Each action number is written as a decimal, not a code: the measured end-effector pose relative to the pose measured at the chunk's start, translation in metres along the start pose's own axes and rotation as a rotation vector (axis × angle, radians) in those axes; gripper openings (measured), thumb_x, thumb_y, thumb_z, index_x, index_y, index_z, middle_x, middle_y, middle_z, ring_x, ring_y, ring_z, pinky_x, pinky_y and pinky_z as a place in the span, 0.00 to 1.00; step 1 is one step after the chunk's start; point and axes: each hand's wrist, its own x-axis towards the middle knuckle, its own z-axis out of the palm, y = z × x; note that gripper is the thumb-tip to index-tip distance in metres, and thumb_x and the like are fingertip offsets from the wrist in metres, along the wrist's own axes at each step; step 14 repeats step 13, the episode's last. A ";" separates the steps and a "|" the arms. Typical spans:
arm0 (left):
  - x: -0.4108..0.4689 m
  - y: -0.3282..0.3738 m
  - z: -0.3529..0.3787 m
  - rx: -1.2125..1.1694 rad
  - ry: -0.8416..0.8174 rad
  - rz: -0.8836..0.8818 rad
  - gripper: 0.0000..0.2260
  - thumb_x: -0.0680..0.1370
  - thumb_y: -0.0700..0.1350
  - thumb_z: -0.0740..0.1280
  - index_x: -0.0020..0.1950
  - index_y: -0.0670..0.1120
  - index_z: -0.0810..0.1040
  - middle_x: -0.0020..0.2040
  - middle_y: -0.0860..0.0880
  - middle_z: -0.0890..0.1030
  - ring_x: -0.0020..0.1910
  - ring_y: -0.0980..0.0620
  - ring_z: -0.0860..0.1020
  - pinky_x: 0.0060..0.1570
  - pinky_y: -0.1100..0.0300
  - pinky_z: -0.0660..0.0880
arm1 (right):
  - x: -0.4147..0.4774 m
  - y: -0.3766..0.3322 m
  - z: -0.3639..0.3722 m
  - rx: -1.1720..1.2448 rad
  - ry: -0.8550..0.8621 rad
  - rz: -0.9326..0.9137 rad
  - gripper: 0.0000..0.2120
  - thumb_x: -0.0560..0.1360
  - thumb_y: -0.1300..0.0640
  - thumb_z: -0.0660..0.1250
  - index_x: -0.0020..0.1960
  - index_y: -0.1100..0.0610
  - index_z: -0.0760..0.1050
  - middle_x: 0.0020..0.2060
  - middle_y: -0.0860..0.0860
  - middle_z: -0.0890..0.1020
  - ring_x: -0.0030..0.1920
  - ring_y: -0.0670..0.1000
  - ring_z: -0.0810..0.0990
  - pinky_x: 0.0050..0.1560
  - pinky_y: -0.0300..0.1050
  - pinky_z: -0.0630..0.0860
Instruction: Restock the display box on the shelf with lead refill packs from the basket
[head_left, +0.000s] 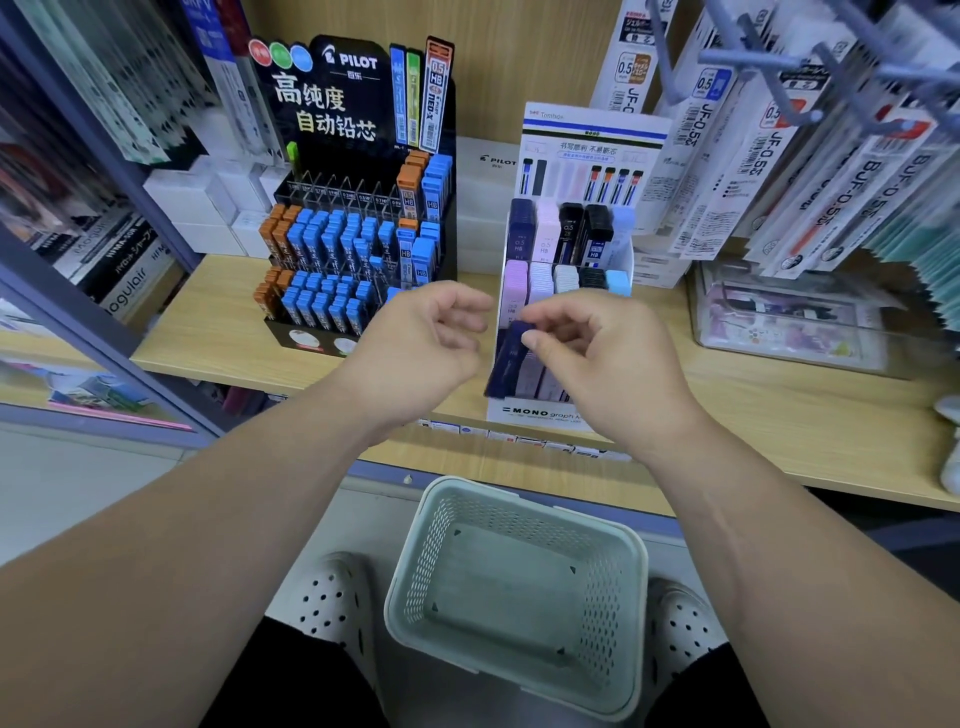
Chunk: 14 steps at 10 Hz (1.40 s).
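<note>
Here, a pale wooden shelf (218, 332) is seen in a stationery aisle, backed by a wood-grain panel. On its left, a black Pilot rack (358, 104) is filled with blue and orange lead cases. Plain white boxes (197, 208) are stacked behind that rack. At upper right, carded pen refills (727, 130) are hung from hooks, and a clear plastic case (779, 322) is set on the shelf below them.

The white display box (545, 413), marked MONO on its front wall, is placed just right of the rack, and its tiers are stocked with navy, pink, black and light-blue packs. A navy lead refill pack (506, 358) is pinched near its top end by the right hand (608, 358) and is tilted in the front row's left slot. The left hand (421, 348) is held just beside the box with its fingers loosely curled around nothing. The pale green basket (431, 545) is set on the floor below both hands, between two white perforated clogs (332, 597).
</note>
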 end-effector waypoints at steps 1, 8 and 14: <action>0.002 -0.004 0.003 -0.050 -0.091 -0.149 0.24 0.75 0.32 0.63 0.69 0.50 0.74 0.62 0.53 0.80 0.54 0.52 0.82 0.59 0.51 0.78 | -0.001 0.003 0.000 -0.100 0.046 -0.086 0.08 0.74 0.63 0.73 0.51 0.54 0.85 0.42 0.46 0.81 0.41 0.43 0.80 0.46 0.32 0.77; -0.003 -0.004 0.012 -0.121 -0.162 -0.185 0.28 0.74 0.28 0.57 0.54 0.61 0.77 0.57 0.59 0.80 0.57 0.53 0.80 0.63 0.49 0.75 | -0.007 0.030 0.027 -0.419 0.147 -0.441 0.03 0.70 0.62 0.75 0.41 0.55 0.86 0.39 0.47 0.85 0.42 0.56 0.77 0.45 0.47 0.75; -0.002 -0.005 0.006 -0.058 -0.112 -0.195 0.26 0.74 0.32 0.61 0.69 0.52 0.75 0.66 0.54 0.78 0.62 0.54 0.78 0.65 0.49 0.73 | -0.011 0.024 0.016 -0.349 0.119 -0.347 0.10 0.71 0.57 0.75 0.52 0.53 0.85 0.46 0.50 0.80 0.47 0.56 0.77 0.48 0.52 0.77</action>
